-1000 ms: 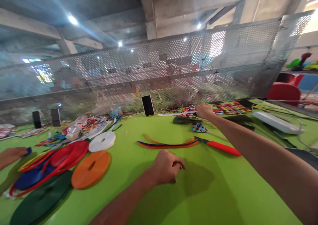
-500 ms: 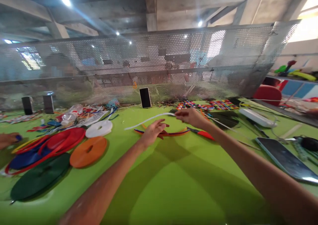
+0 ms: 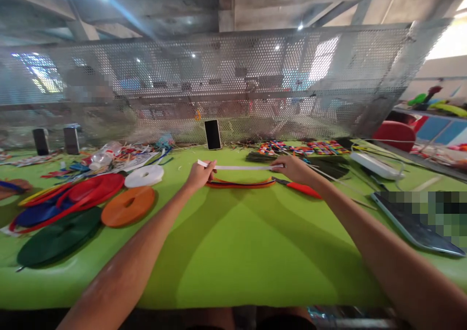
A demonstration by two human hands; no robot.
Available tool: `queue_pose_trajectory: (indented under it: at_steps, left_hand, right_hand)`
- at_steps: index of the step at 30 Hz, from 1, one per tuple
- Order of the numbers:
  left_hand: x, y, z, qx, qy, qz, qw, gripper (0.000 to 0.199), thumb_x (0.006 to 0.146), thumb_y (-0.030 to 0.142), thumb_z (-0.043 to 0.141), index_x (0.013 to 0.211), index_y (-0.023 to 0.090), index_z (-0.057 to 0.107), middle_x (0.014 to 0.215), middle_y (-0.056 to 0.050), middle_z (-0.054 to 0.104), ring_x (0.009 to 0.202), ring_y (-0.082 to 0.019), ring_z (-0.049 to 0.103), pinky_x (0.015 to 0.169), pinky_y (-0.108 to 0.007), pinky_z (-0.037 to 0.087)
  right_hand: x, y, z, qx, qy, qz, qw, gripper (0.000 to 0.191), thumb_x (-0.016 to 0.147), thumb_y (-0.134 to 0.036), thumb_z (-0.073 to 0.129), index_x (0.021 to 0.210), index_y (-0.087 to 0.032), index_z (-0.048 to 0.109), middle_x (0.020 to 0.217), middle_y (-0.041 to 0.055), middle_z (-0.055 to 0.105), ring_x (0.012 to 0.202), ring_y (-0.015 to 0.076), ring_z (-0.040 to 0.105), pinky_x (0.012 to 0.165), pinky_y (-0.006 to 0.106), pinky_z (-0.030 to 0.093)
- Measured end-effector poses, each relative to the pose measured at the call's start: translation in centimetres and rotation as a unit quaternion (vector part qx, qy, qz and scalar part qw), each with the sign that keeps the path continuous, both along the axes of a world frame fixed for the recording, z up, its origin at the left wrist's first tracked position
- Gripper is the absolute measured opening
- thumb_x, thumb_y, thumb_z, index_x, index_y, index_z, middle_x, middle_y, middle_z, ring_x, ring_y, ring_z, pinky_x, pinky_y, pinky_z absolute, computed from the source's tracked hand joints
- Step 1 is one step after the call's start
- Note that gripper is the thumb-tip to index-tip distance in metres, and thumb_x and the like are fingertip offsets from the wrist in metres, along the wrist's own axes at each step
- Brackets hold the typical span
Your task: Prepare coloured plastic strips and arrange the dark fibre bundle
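Observation:
A narrow white strip (image 3: 242, 167) is stretched level between my two hands, a little above the table. My left hand (image 3: 200, 174) pinches it near its left end, with a short tail sticking out past the fingers. At the other end, the fingers of my right hand (image 3: 291, 168) are closed on the strip. Just below it, a bundle of coloured strips (image 3: 241, 184), with orange and dark ones showing, lies on the green table (image 3: 233, 252). Beside the bundle, near my right hand, rests a red-handled tool (image 3: 302, 190) whose dark tip points left.
On the left lie white (image 3: 144, 176), orange (image 3: 127, 206) and dark green rolls (image 3: 60, 236) of strip, with red and blue strip behind. Another person's hand (image 3: 14, 188) is at the far left. A phone (image 3: 213, 134) leans upright at the back; a tablet-like device (image 3: 404, 218) lies right.
My left hand has moved left and closed on the white strip's loose end. The strip, curved before, is now pulled straight between both hands.

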State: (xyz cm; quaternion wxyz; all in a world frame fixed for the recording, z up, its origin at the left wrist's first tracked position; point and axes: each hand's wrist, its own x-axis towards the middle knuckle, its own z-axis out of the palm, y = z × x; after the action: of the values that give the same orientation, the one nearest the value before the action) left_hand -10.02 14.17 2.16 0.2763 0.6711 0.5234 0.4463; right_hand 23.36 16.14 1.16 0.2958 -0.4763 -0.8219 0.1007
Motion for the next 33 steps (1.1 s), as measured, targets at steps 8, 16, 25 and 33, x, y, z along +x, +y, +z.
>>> queue_pose_trajectory:
  at_steps: [8, 16, 25, 33]
  left_hand:
    - [-3.2, 2.1, -0.1, -0.011, 0.026, 0.02, 0.999, 0.02, 0.083, 0.033, 0.059, 0.089, 0.015, 0.059, 0.06, -0.001, 0.063, 0.047, -0.012, 0.057, 0.043, -0.021, 0.04]
    - [-6.4, 3.3, -1.3, 0.076, 0.231, 0.003, 0.97, 0.033, 0.063, 0.007, 0.061, 0.093, 0.017, 0.069, 0.101, -0.007, 0.064, 0.104, -0.024, 0.059, 0.102, -0.04, 0.043]
    - [-8.3, 3.6, -0.3, 0.058, 0.412, -0.017, 0.909, 0.048, 0.076, 0.009, 0.046, 0.121, 0.014, 0.062, 0.123, -0.013, 0.062, 0.116, -0.024, 0.057, 0.105, -0.04, 0.043]
    - [-7.0, 2.5, 0.0, 0.004, 0.448, -0.096, 0.889, 0.061, 0.087, 0.038, 0.052, 0.144, 0.015, 0.044, 0.149, -0.015, 0.043, 0.139, -0.027, 0.038, 0.115, -0.04, 0.028]
  right_hand:
    - [-0.3, 0.9, -1.6, -0.003, -0.051, 0.024, 0.998, 0.021, 0.088, -0.023, 0.055, 0.082, -0.019, 0.074, 0.088, 0.008, 0.073, 0.079, 0.0201, 0.066, 0.074, 0.03, 0.048]
    - [-0.5, 1.1, -2.6, 0.008, -0.036, 0.014, 0.999, 0.019, 0.086, -0.017, 0.057, 0.087, -0.016, 0.076, 0.089, 0.0099, 0.07, 0.08, 0.0195, 0.064, 0.073, 0.028, 0.049]
    - [-1.9, 1.0, -3.2, 0.012, -0.085, 0.055, 0.995, 0.029, 0.081, -0.008, 0.053, 0.088, -0.021, 0.078, 0.093, 0.0078, 0.073, 0.091, 0.0215, 0.065, 0.085, 0.032, 0.049]
    - [-1.5, -0.1, -1.6, -0.045, -0.085, 0.059, 0.994, 0.043, 0.074, 0.0, 0.044, 0.095, -0.019, 0.075, 0.104, 0.0071, 0.073, 0.098, 0.0194, 0.066, 0.09, 0.029, 0.048]
